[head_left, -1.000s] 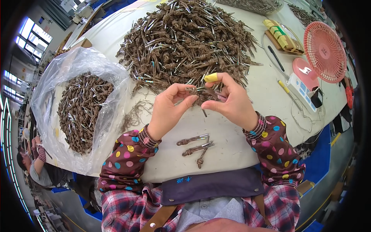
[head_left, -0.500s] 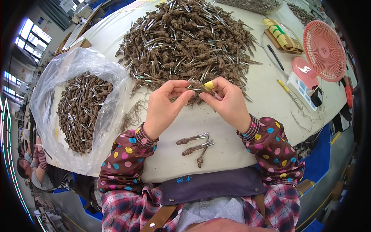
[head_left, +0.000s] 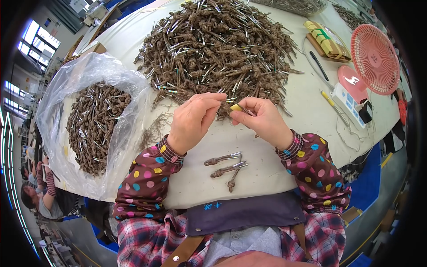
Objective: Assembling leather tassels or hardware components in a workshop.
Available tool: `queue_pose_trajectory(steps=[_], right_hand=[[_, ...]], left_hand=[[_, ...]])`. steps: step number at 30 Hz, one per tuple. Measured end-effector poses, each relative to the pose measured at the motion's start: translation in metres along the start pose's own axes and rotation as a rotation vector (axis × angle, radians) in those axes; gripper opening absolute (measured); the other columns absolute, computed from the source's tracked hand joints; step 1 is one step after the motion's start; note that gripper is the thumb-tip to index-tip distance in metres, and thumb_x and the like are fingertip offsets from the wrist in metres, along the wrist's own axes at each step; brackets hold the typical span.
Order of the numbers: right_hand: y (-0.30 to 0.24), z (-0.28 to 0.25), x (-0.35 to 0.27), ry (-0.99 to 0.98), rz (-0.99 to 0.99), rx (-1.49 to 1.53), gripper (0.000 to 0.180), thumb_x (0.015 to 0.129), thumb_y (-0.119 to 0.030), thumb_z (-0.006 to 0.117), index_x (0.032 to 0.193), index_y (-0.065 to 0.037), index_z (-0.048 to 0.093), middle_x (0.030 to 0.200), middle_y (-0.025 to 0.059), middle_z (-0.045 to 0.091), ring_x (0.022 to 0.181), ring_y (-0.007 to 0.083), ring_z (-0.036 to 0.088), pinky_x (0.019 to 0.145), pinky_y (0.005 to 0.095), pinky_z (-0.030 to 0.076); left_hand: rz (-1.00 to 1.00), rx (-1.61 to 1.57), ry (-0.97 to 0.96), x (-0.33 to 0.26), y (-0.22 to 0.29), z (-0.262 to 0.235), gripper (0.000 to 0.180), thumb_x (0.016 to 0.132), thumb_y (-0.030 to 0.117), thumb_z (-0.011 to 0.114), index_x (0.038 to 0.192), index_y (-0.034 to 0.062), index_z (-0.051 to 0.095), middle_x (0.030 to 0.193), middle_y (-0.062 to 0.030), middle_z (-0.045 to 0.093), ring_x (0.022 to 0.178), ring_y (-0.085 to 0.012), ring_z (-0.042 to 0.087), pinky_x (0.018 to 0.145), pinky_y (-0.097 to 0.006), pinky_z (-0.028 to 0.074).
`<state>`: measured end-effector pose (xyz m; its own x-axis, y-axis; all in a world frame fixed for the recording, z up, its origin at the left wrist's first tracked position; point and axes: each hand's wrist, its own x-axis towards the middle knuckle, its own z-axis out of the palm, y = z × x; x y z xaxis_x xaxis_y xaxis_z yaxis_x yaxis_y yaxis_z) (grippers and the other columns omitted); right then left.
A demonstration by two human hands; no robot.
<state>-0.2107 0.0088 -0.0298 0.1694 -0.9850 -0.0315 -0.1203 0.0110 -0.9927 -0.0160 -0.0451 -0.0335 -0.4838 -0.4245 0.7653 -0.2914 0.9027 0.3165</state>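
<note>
Just in front of a big heap of knotted brown cords with metal tips (head_left: 218, 53), my two hands work close together. My right hand (head_left: 262, 118) is closed, its thumb and fingers gripping a slim tool with a yellow part (head_left: 236, 107). The tool's kind is partly hidden by the fingers. A brown knotted end shows just below that hand. My left hand (head_left: 195, 120) is closed in a pinch to the left of the yellow part; what it holds blends into the heap behind. Nearer me, several finished-looking knotted cords (head_left: 224, 170) lie on the white table (head_left: 191, 189).
On the left, a clear plastic bag (head_left: 51, 115) holds more knotted cords. Loose brown threads (head_left: 155, 129) lie beside it. At right are a pink fan (head_left: 373, 58), a white power strip (head_left: 349, 107), a black pen (head_left: 318, 64), a yellow-handled tool (head_left: 331, 103) and a yellow-wrapped bundle (head_left: 327, 40).
The yellow part has dropped slightly toward me and left. My left hand has turned, its fingers now stretching over toward the right hand. The cords on the table stay where they were.
</note>
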Motion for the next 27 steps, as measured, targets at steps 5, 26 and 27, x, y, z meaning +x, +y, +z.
queue_pose_trajectory(steps=[5,26,27], right_hand=[[0.001,0.001,0.000,-0.073,0.035,-0.039,0.019,0.085,-0.018,0.066,0.088,0.000,0.065,0.075,0.0018,0.066,0.067,0.0051,0.054,0.063,0.0225,0.045],[-0.023,-0.009,0.001,0.121,-0.503,-0.868,0.027,0.082,-0.033,0.066,0.074,-0.009,0.056,0.069,0.0045,0.056,0.058,0.0241,0.056,0.050,0.0343,0.042],[-0.023,-0.010,0.001,0.128,-0.529,-0.868,0.028,0.081,-0.031,0.068,0.073,-0.008,0.055,0.066,0.0043,0.054,0.055,0.0234,0.053,0.049,0.0329,0.040]], left_hand=[[-0.078,-0.172,-0.058,-0.004,-0.002,0.000,0.017,0.079,-0.007,0.062,0.089,0.0026,0.052,0.093,-0.0107,0.066,0.078,-0.0250,0.062,0.064,-0.031,0.050],[0.131,0.045,-0.101,-0.005,-0.002,0.002,0.025,0.074,-0.003,0.067,0.094,0.0025,0.053,0.093,-0.0080,0.063,0.087,-0.0297,0.062,0.081,-0.038,0.053],[0.131,0.044,-0.102,-0.006,-0.002,0.002,0.025,0.074,-0.003,0.067,0.094,0.0025,0.053,0.093,-0.0080,0.063,0.087,-0.0297,0.062,0.081,-0.038,0.053]])
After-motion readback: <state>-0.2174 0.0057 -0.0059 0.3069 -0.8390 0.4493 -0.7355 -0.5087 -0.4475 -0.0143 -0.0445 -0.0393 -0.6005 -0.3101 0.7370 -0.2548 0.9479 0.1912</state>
